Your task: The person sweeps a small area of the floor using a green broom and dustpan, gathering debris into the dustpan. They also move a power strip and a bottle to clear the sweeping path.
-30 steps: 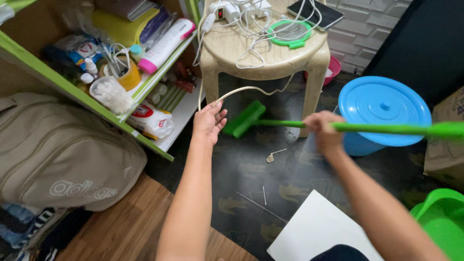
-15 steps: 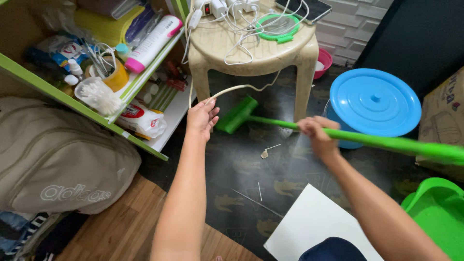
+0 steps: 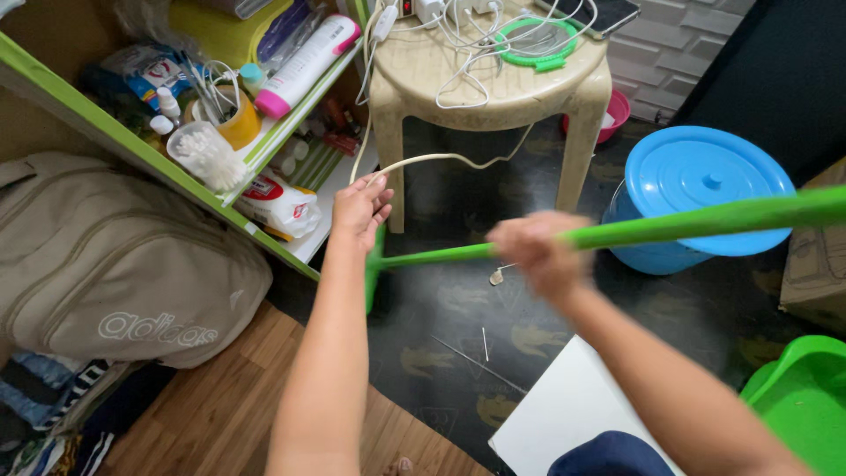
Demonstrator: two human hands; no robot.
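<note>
My right hand (image 3: pixel 534 251) grips the green handle of a broom (image 3: pixel 687 222) that runs from the right edge down to the dark floor. The broom's green head (image 3: pixel 374 275) sits on the floor beside the leg of a beige plastic stool (image 3: pixel 493 84), partly hidden behind my left forearm. My left hand (image 3: pixel 359 208) holds a cream-coloured cable (image 3: pixel 449 159) lifted off the floor; the cable curves under the stool. Small bits of litter (image 3: pixel 496 277) lie on the floor near the handle.
A green-edged shelf (image 3: pixel 132 145) full of bottles and packets stands at left, a tan backpack (image 3: pixel 115 264) below it. A blue lidded bucket (image 3: pixel 696 198) stands at right, a green tub (image 3: pixel 802 401) at lower right, a white board (image 3: pixel 564 414) on the floor. Chargers and cables cover the stool top.
The broom head has swept left across the floor, from beneath the stool to beside its left leg. My right hand moved left with the handle. My left hand still holds the cable up.
</note>
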